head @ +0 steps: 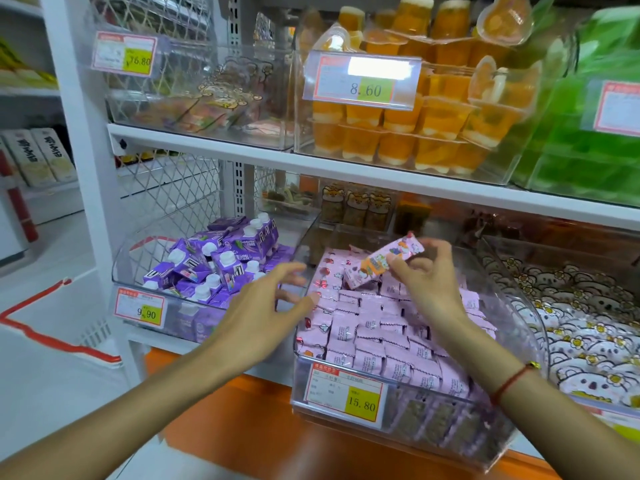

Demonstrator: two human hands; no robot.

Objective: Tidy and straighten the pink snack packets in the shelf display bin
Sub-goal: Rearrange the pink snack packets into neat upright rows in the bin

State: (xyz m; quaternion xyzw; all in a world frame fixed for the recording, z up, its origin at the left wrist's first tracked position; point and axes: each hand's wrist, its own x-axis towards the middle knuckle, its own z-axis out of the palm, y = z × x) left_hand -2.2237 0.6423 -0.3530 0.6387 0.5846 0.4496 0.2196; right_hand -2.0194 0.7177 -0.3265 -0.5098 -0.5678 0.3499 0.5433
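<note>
Bin: clear plastic display bin [519,341] on lower shelf, middle slot, tilted forward; red-and-yellow price tag "15.80" [344,394] on front wall.
Packets: pink crinkle-edged snack packets [374,327] filling bin in rough rows, mostly on edge; rows uneven near left wall.
Held packet: one long pink packet with orange cartoon print [382,261], raised above back half of bin, tilted, right end higher.
Right hand [427,278]: grip pinching held packet from below and behind, fingers curled round it; red string bracelet [512,381] on wrist.
Left hand [263,306]: grip wide, fingers spread and relaxed, holding nothing; fingertips [313,298] at left wall of bin, touching or just over leftmost packets, cannot tell which.
Left neighbour: clear bin of small purple cartons with white caps [214,261], tag "9.90" [142,310].
Right neighbour: clear bin of white bear-print pouches [588,334].
Upper shelf: orange jelly cups [415,133] behind tag "8.60" [360,81]; green packs [595,147] at right edge.
</note>
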